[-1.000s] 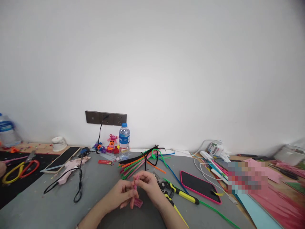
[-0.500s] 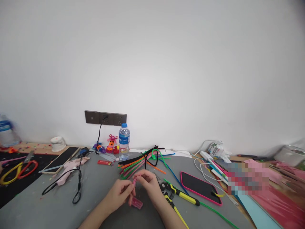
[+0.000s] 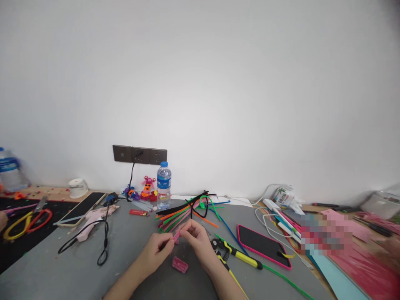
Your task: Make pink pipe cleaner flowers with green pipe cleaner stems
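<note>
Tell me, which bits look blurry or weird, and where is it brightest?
In the head view, the wall is brightest mid-picture and dimmer toward the upper corners; the left-edge bottle looks smeared and leaning; a blocky patch hides things at right; left hand and right hand look clearer.

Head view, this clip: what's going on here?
A person's left hand and right hand meet over the grey mat, fingertips pinching a small pink strip between them. A pink, roughly rectangular piece lies on the mat between the forearms, untouched. Behind the hands is a bundle of multicoloured fuzzy stems; yellow-and-black-handled pliers lie beside the right forearm.
</note>
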### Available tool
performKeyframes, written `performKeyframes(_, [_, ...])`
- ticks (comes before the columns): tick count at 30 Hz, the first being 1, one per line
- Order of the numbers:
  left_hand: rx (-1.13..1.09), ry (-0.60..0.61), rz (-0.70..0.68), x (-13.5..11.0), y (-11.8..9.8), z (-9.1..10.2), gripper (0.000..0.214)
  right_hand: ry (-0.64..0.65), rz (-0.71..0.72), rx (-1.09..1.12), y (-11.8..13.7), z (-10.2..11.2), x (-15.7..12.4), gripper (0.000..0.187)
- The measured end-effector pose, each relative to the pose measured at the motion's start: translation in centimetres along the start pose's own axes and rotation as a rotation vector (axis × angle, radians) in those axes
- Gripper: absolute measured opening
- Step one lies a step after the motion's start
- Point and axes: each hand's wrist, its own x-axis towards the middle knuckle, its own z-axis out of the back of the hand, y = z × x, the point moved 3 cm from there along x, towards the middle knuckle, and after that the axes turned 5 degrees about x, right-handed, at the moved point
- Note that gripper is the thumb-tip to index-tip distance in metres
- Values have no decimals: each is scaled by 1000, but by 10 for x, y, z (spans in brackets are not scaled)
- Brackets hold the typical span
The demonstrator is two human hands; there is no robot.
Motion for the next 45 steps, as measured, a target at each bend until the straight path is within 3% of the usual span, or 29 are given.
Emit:
performKeyframes(8, [-26,-62,9,2,-1,4,46,-6,-65,-21,-2,1,0,34])
performKeyframes(13, [-43,-62,-2,2,2,1,28,-95,-64,0,-5,9,5,39])
performKeyframes(17, [-87,-149,30,5,6,4,19,-104,-71,-22,-8,12,6,39])
performKeyframes(22, [52,-212,-12,7,6,8,8,-116,-90,-25,-13,11,5,39])
performKeyframes(29, [140,-160,-68,4,8,2,30,-153,-69,-60,-14,11,4,38])
performKeyframes(35, [170,-239,-96,4,5,7,7,-134,-96,-43,-17,10,4,42])
performKeyframes(45, [125,-308,-46,7,7,13,10,-67,18,-112,-11,8,5,37])
